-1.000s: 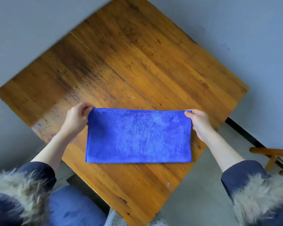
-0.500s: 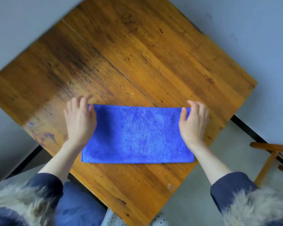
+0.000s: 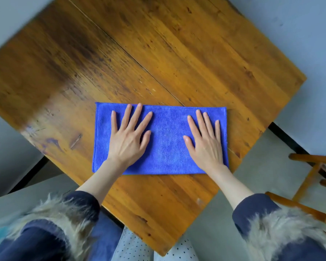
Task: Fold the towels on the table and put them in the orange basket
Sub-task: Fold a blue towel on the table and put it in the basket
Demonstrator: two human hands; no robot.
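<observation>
And there it was: the blue towel (image 3: 167, 140) lay folded into a long rectangle on the wooden worktop (image 3: 177, 53), toward the near corner, its long edges running left to right. Both hands had come off the ends and onto the cloth itself. Half a second before, they sat at the towel's two short edges, the left hand mostly on bare wood; a full second before, each was pinching a top corner. Now the left hand (image 3: 129, 140) was palm down on the left half, fingers (image 3: 137, 113) fanned wide and reaching almost to the far hem. The right hand (image 3: 205, 146) was flat on the right half, fingers straight and slightly apart, little finger close to the right short edge. Neither grip held anything: both were spread open and pressing down on the fabric, with a bare strip of blue between the two thumbs.

The towel had kept its place and shape, its far edge straight, its right end close to the worktop's edge. Dark sleeves with fur trim (image 3: 68, 213) showed at the bottom, and part of a wooden chair (image 3: 312, 170) stood on the floor to the right. No orange basket was in view.
</observation>
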